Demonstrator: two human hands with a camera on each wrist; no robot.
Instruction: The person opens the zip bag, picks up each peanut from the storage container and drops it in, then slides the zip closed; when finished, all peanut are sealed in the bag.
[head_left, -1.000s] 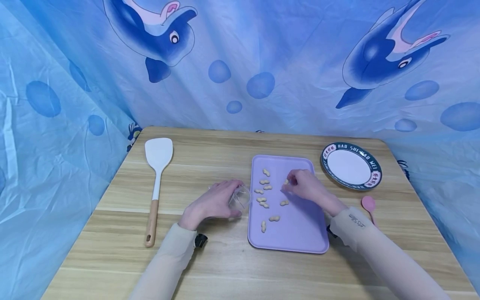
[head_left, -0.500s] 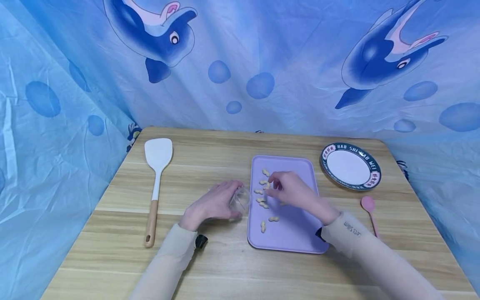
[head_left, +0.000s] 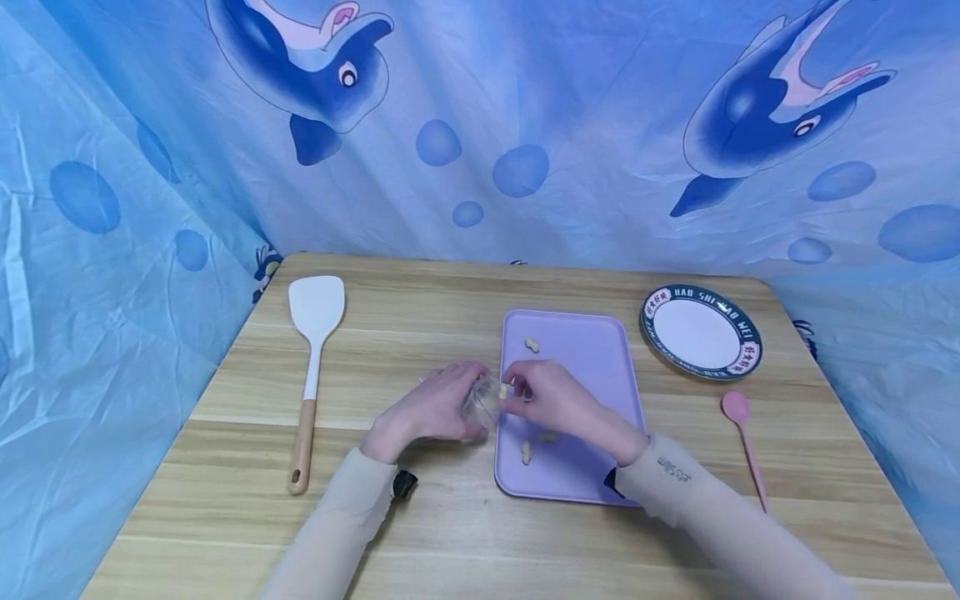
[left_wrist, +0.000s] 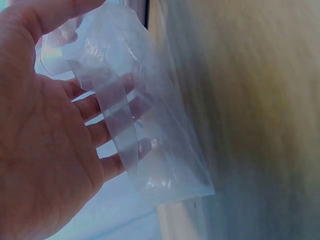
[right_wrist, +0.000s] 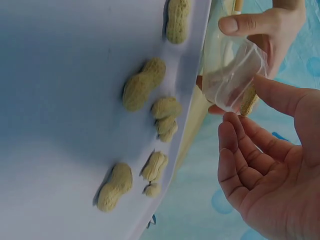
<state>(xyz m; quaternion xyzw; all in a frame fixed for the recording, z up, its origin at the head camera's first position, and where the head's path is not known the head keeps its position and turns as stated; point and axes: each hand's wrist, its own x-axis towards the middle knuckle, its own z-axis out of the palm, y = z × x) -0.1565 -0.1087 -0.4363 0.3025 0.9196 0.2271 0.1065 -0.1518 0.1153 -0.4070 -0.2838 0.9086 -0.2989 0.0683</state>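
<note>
In the head view my left hand [head_left: 435, 404] holds a clear plastic bag [head_left: 482, 400] just left of the purple tray [head_left: 592, 350]. The left wrist view shows the thumb and spread fingers around the bag [left_wrist: 150, 145], which looks thin and see-through. Between thumb and fingertips my right hand [head_left: 558, 404] pinches a peanut in its shell [right_wrist: 248, 100], right at the bag's mouth. Several unshelled peanuts [right_wrist: 137, 87] lie scattered on the tray; in the head view my right hand hides some of them.
A white spatula [head_left: 317, 312] with a wooden handle lies at the left. Right of the tray are a round plate [head_left: 696, 333] with a patterned green rim and a pink spoon [head_left: 737, 408]. A blue dolphin curtain [head_left: 480, 125] hangs behind the wooden table [head_left: 435, 533].
My right hand has moved left across the tray from its right part to the bag, bringing a peanut along. The left hand stays in place with the bag.
</note>
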